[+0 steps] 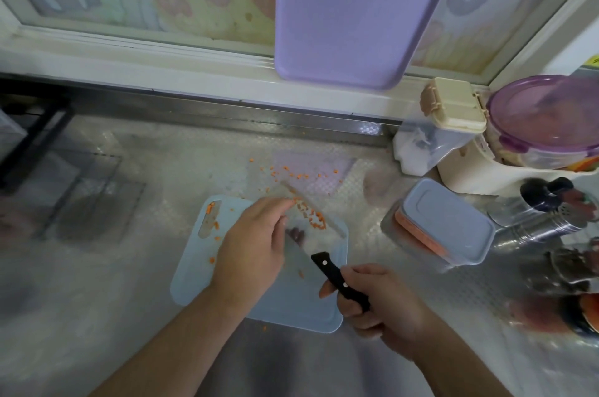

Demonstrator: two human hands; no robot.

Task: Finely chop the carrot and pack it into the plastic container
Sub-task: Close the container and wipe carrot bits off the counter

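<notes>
A light blue cutting board (291,306) lies on the steel counter. My right hand (382,302) grips the black handle of a knife (337,280), whose wide blade (311,228) is held flat above the board. Chopped carrot bits (312,216) cling to the blade. My left hand (256,244) rests on the blade, its fingers touching the carrot bits. More carrot bits (291,173) are scattered on the counter behind the board. To the right stands a plastic container (444,225) with a pale blue lid on it and orange carrot showing through its wall.
A purple board (350,7) leans against the window at the back. At the right are a beige-lidded box (453,103), a round purple-lidded container (547,118), and steel shakers (544,221). Some carrot bits (214,231) lie on the board's left side.
</notes>
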